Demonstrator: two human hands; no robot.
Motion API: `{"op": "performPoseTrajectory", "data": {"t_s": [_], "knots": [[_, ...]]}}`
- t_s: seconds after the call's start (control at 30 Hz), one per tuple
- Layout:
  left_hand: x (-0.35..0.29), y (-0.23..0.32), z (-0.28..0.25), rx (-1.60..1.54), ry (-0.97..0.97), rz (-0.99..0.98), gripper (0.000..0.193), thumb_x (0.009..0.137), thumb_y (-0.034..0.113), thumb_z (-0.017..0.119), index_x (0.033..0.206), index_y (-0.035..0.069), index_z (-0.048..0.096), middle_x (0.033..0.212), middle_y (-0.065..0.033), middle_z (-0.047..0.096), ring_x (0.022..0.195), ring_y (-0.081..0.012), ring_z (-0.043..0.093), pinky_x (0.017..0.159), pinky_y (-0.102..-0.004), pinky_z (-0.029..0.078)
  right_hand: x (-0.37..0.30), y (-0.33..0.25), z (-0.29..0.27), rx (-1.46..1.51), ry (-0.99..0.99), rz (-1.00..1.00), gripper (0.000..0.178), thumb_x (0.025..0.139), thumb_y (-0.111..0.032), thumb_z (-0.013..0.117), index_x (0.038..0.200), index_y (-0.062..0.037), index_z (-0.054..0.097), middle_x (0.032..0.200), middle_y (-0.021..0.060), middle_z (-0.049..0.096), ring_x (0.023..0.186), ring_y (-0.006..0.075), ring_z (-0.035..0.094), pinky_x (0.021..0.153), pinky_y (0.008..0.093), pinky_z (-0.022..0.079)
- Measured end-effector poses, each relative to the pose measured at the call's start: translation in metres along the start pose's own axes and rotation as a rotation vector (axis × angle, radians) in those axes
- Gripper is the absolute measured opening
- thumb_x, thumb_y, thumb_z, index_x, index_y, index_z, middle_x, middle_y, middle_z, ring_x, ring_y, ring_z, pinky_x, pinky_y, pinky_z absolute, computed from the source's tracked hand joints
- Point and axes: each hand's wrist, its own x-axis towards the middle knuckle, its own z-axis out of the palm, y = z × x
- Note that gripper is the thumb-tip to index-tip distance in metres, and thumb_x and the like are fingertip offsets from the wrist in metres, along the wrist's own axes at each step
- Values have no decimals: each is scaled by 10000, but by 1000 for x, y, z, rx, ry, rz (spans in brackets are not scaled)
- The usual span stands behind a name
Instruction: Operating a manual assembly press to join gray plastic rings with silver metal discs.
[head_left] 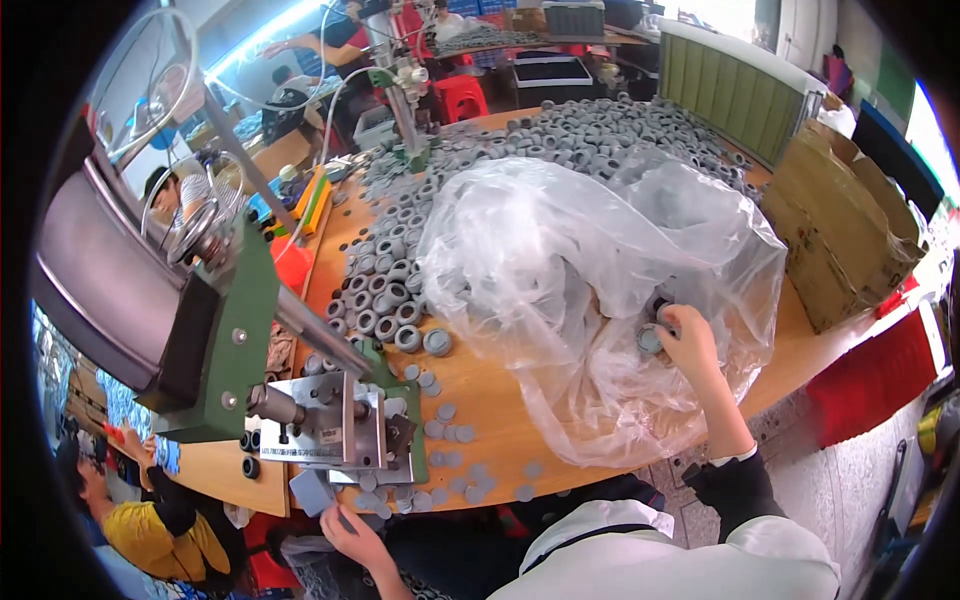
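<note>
My right hand is over the clear plastic bag, its fingers closed on a grey round cap. Part of another dark round piece shows just beyond the fingertips. At the table's front edge, my left hand is low, fingers a little apart, with nothing visible in them. A pale blue-grey block lies right by its fingertips; whether they touch it is unclear. Above that hand stands a green bench press with a metal fixture. Flat grey discs are scattered beside the fixture.
Many grey ring-shaped caps cover the wooden table behind and left of the bag. An open cardboard box stands at the right, before a green-sided crate. A co-worker in yellow sits at lower left.
</note>
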Motion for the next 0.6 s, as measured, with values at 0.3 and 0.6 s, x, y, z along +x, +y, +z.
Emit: {"op": "performPoseTrajectory", "data": {"t_s": [0.3, 0.6], "knots": [[6, 49, -37, -224, 131, 87, 115, 875, 22, 533, 934, -63, 584, 975, -153, 571, 874, -273, 557, 790, -363, 447, 3, 7, 13, -174, -123, -281, 352, 625, -34, 686, 974, -38, 640, 1082, 131, 520, 1008, 303, 516, 834, 397, 443], [97, 122, 10, -854, -36, -53, 588, 678, 85, 764, 1170, -8, 454, 1158, -101, 534, 925, -142, 569, 735, -262, 477, -41, -133, 45, 896, -547, -133, 431, 643, 203, 481, 981, -34, 609, 1187, 105, 468, 1140, 196, 487, 945, 274, 402]]}}
